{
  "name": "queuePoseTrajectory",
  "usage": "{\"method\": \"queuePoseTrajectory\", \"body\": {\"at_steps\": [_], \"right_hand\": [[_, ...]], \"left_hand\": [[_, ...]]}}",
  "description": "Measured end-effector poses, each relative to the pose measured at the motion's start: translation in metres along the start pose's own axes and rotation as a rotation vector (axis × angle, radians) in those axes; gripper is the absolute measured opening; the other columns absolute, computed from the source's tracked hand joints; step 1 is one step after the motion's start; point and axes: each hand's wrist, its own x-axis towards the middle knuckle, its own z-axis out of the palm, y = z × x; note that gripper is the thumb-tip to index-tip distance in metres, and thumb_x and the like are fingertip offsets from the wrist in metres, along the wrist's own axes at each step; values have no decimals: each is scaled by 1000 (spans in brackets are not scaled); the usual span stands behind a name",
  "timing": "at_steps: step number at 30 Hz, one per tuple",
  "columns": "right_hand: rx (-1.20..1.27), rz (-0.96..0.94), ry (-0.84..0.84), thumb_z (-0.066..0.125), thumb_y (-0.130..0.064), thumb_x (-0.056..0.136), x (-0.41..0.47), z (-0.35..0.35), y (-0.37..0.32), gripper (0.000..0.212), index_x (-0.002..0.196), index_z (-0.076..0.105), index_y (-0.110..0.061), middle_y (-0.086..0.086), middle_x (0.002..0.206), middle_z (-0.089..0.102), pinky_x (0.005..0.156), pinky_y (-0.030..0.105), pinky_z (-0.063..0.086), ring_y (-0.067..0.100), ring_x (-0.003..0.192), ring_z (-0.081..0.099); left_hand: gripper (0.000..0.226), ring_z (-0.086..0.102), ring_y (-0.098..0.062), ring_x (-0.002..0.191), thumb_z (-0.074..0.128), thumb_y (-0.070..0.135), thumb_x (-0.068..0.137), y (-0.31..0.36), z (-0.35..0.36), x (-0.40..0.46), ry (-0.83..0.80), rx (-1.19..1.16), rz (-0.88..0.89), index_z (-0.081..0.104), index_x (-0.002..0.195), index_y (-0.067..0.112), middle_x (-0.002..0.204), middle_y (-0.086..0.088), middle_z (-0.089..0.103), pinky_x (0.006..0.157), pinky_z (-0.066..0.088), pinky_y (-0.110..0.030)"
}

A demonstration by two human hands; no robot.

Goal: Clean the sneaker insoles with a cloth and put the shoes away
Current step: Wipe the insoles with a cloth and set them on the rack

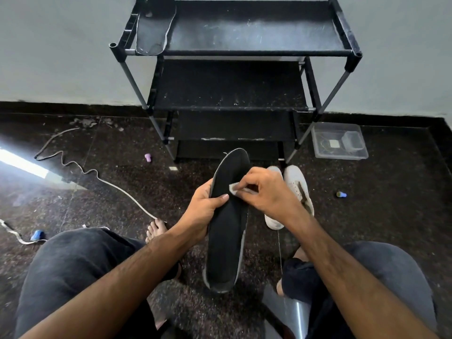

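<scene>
My left hand (205, 211) grips a long black insole (227, 231) at its middle, toe end pointing away from me. My right hand (266, 192) pinches a small whitish cloth (233, 188) and holds it against the insole's upper half. A second black insole (155, 25) lies on the left end of the top shelf of the black shoe rack (234, 52). Two white sneakers (297, 189) stand on the floor behind my right hand, partly hidden by it.
A clear plastic box (338, 140) sits on the floor right of the rack. White laces (97, 177) trail across the dark floor at left, near small blue (37, 234) and purple (148, 157) objects. Another small blue piece (341, 194) lies at right. My knees frame the bottom.
</scene>
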Motion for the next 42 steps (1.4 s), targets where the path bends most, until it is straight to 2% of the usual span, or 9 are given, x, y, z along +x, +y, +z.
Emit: {"method": "queuePoseTrajectory", "body": {"at_steps": [4, 7, 13, 18, 24, 27, 31, 38, 42], "right_hand": [[-179, 144, 236, 81, -8, 82, 3, -15, 14, 7, 86, 79, -13, -3, 85, 65, 72, 35, 55, 10, 75, 63], [-105, 155, 405, 80, -10, 85, -2, -26, 1, 6, 90, 78, -13, -4, 87, 66, 73, 22, 53, 7, 77, 64], [33, 44, -30, 83, -20, 84, -1, 1, -12, 5, 88, 81, -20, -7, 85, 68, 71, 15, 46, 3, 79, 63], [-209, 212, 105, 80, -18, 84, 2, -8, 16, 4, 82, 77, -17, -4, 81, 63, 71, 32, 52, 14, 75, 61], [-85, 168, 393, 77, -16, 90, -3, -31, -6, 5, 95, 75, -15, -6, 90, 66, 74, 16, 51, 6, 82, 64], [6, 38, 274, 76, -13, 90, 0, -16, -26, 15, 105, 77, -14, -4, 94, 67, 79, 15, 50, 5, 86, 63], [-127, -32, 125, 66, -14, 98, -6, 20, -28, 17, 110, 76, -7, 1, 93, 62, 77, 37, 55, 16, 83, 62], [140, -127, -85, 73, -8, 93, -11, 33, -47, 17, 109, 79, -10, -4, 94, 66, 75, 15, 52, 5, 84, 65], [196, -104, -188, 77, -5, 88, -7, 15, -43, 20, 107, 81, -11, -3, 95, 71, 79, 14, 53, 7, 88, 68]], "left_hand": [[38, 71, -21, 99, 50, -13, 95, 5, 3, -1, 10, 25, 6, 61, 127, 5, 113, -11, 74, 80, 59, -30], [38, 71, -21, 101, 49, -12, 97, 6, 4, -1, 33, 33, 10, 60, 127, 7, 115, -10, 74, 80, 59, -31], [37, 72, -25, 97, 47, -12, 98, 6, 2, -2, 61, -6, 17, 60, 127, 6, 113, -15, 73, 77, 60, -32], [35, 72, -19, 98, 49, -11, 97, 9, 3, -1, 39, -3, -1, 63, 123, 8, 111, -7, 75, 77, 59, -28], [35, 73, -19, 96, 48, -9, 98, 11, 3, 0, 110, -11, -26, 63, 123, 10, 107, -5, 76, 73, 60, -28], [30, 70, -28, 106, 48, 4, 103, 12, 5, -2, 83, -103, -60, 62, 129, 8, 119, -15, 73, 84, 60, -37], [52, 64, -31, 121, 33, 40, 109, 16, 8, -9, -50, -252, -188, 57, 139, 4, 132, -22, 65, 102, 52, -42], [71, 60, -26, 129, 24, 65, 102, 19, 3, -6, 26, -248, -182, 51, 145, 14, 138, -12, 63, 113, 44, -40], [68, 62, -26, 127, 23, 62, 104, 17, 3, -4, 11, -222, -190, 55, 142, 15, 137, -12, 64, 102, 53, -36]]}}
